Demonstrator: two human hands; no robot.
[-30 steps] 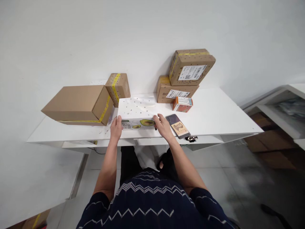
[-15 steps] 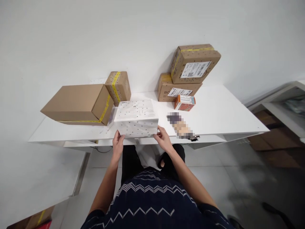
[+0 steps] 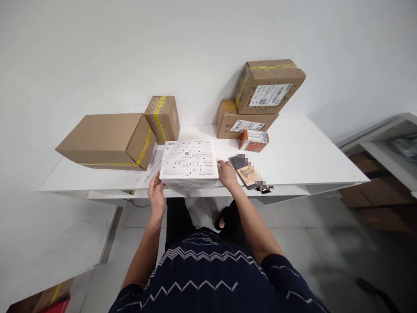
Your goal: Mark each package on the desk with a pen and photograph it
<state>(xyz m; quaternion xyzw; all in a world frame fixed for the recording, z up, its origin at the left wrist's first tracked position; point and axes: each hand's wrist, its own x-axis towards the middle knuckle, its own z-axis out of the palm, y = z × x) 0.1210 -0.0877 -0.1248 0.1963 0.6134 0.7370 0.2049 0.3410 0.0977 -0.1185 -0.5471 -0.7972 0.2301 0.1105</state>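
A white cardboard box, printed with small text, a barcode and dots, is near the front edge of the white desk, its printed top tilted towards me. My left hand grips its front left corner, with curled fingers partly hidden along its side. On the opposite side, my right hand has its fingers bent against the box's right edge; its thumb is mostly hidden. Just right of that hand lies a dark phone, partly blurred out, with a picture on its back and a shiny metal piece at its lower end.
At the left are a long brown carton and a smaller taped carton. Back right, a labelled carton rests on another carton, with a small orange box in front. The desk's front edge runs before me.
The white box has tipped so its printed top shows more and its front face less. My right hand has moved up and right along its side; my left shifted slightly left.
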